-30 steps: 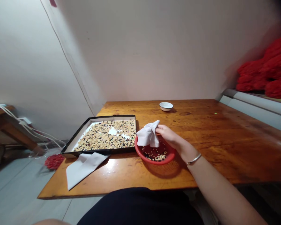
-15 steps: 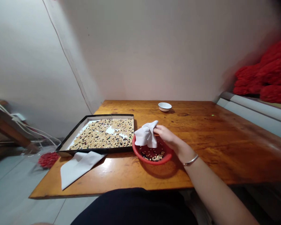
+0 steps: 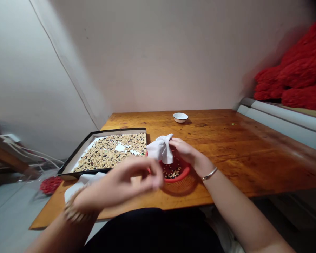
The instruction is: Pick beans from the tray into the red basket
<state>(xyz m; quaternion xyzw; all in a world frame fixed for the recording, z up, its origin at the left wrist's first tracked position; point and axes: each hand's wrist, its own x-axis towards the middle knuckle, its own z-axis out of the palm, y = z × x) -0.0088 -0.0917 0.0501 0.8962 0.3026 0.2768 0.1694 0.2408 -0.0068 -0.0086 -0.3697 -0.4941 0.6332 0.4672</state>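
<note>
My right hand (image 3: 183,149) pinches a white cloth (image 3: 161,147) at its upper edge. The cloth hangs over the far left part of a red mesh basket (image 3: 184,173), which holds some pale and dark beans (image 3: 173,172) at its bottom. Blurred by motion, my left hand (image 3: 129,177) is in front of the basket's left side. Its fingers are curved with a gap to the thumb, and nothing shows between them. Below that hand, a second white cloth (image 3: 80,184) lies on the table, partly covered by the wrist.
A black-edged shallow tray (image 3: 76,152) of pale and dark beans sits on the wooden table (image 3: 226,151) at the left. A white bowl (image 3: 180,118) stands near the wall. Red bundles (image 3: 302,77) are piled at the far right, and cables (image 3: 28,149) hang at the left.
My left hand has come into view from the lower left, reaching toward the basket. My right hand still holds the cloth over the basket. The view has shifted slightly.
</note>
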